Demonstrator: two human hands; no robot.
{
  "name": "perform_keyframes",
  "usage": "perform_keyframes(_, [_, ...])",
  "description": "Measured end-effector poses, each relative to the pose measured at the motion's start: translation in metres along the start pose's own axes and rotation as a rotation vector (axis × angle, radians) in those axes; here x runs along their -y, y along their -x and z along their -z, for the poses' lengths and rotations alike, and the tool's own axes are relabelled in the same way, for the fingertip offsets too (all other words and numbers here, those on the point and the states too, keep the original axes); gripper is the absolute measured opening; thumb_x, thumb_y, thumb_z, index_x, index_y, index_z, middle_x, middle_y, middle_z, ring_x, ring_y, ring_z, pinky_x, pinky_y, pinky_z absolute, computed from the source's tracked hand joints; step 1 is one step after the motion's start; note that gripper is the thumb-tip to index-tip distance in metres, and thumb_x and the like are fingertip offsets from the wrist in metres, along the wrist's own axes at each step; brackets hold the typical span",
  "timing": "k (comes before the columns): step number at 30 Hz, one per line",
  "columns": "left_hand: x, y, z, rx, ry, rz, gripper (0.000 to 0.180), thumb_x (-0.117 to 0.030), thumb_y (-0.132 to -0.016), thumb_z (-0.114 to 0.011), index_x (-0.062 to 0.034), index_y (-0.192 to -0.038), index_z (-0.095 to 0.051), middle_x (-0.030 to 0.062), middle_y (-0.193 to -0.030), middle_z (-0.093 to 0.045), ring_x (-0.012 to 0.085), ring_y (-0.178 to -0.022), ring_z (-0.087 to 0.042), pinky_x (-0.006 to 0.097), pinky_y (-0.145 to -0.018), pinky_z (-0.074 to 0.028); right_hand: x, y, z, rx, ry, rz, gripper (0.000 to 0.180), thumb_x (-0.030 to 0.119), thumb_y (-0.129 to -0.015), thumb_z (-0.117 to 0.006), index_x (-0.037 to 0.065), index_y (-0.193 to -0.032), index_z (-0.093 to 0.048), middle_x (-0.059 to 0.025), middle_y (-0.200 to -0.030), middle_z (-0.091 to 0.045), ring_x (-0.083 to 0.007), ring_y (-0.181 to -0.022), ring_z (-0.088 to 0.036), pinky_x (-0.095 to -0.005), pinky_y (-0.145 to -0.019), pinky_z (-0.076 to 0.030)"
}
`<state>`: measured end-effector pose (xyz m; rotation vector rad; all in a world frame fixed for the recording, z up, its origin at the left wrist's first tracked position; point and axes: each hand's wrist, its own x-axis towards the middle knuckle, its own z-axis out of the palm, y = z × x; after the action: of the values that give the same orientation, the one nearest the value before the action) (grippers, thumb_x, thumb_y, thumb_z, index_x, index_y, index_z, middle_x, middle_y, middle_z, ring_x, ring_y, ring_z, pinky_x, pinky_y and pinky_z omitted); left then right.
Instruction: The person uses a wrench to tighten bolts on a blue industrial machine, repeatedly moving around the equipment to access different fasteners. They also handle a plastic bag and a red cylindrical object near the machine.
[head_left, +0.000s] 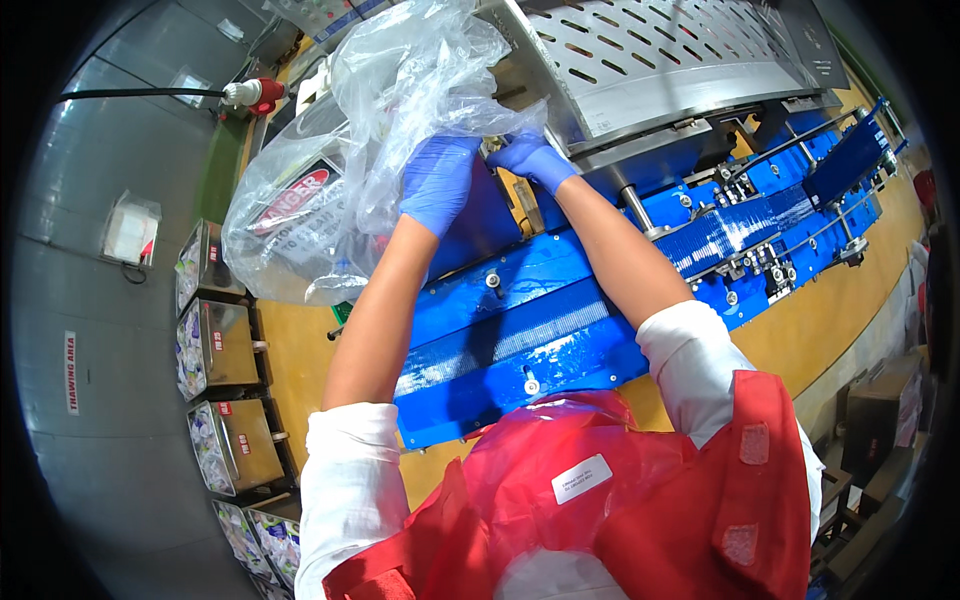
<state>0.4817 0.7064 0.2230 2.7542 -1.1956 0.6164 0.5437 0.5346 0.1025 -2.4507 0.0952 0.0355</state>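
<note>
Both my hands wear blue gloves and reach forward to a large clear plastic sheet [400,80], which is crumpled and draped over part of a machine. My left hand [440,182] is closed on the sheet's near edge, its fingertips hidden in the folds. Just to its right, my right hand [537,160] has its fingers curled at the sheet's right end, beside the steel housing. Through the plastic a red and white warning sign [290,198] shows at the left. Under my forearms runs a blue conveyor [500,340] with a ribbed belt.
A slotted steel cover [640,60] stands at the far right. The blue conveyor continues to the right with metal rails and fittings [755,265]. Several steel-framed bins [232,345] holding packets line the left side. A red and white plug [262,95] hangs on a black cable at the upper left.
</note>
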Motion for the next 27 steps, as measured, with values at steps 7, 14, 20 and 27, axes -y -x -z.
perform_keyframes(7, [-0.006,-0.005,-0.005,0.024,-0.12,0.025,0.03,-0.009,-0.087,-0.05,-0.0057,-0.112,-0.067,0.0196,-0.11,-0.066,0.0369,-0.099,-0.064,0.046,-0.09,-0.049,-0.01,0.004,-0.002,-0.247,0.019,0.236,0.049,0.029,-0.085,-0.055,0.008,-0.128,-0.06,-0.0239,-0.13,-0.058,-0.0383,-0.122,-0.055,-0.0418,-0.103,-0.044])
perform_keyframes(14, [-0.008,0.018,-0.007,-0.035,-0.137,-0.055,0.032,-0.008,-0.086,-0.05,-0.0059,-0.113,-0.066,0.0203,-0.107,-0.067,0.0359,-0.101,-0.064,0.046,-0.089,-0.05,0.011,0.042,0.005,-0.115,-0.527,0.152,0.04,0.028,-0.093,-0.054,0.005,-0.124,-0.062,-0.0245,-0.124,-0.062,-0.0361,-0.115,-0.059,-0.0412,-0.1,-0.045])
perform_keyframes(20, [-0.047,0.035,0.038,0.183,-0.225,-0.088,0.035,-0.007,-0.085,-0.051,-0.0056,-0.118,-0.064,0.0193,-0.112,-0.066,0.0343,-0.101,-0.065,0.044,-0.09,-0.051,0.012,0.075,0.027,-0.354,-0.536,0.511,0.028,0.012,-0.093,-0.055,0.003,-0.118,-0.066,-0.0155,-0.117,-0.068,-0.0258,-0.109,-0.064,-0.0346,-0.095,-0.049])
perform_keyframes(27, [-0.041,0.077,0.054,0.08,-0.182,-0.207,0.028,-0.009,-0.081,-0.056,-0.0056,-0.108,-0.065,0.0193,-0.108,-0.065,0.0359,-0.095,-0.063,0.045,-0.085,-0.05,0.012,0.12,-0.047,-0.084,-1.23,0.589,0.032,0.012,-0.095,-0.055,0.003,-0.126,-0.059,-0.0145,-0.135,-0.057,-0.0249,-0.122,-0.056,-0.038,-0.105,-0.043])
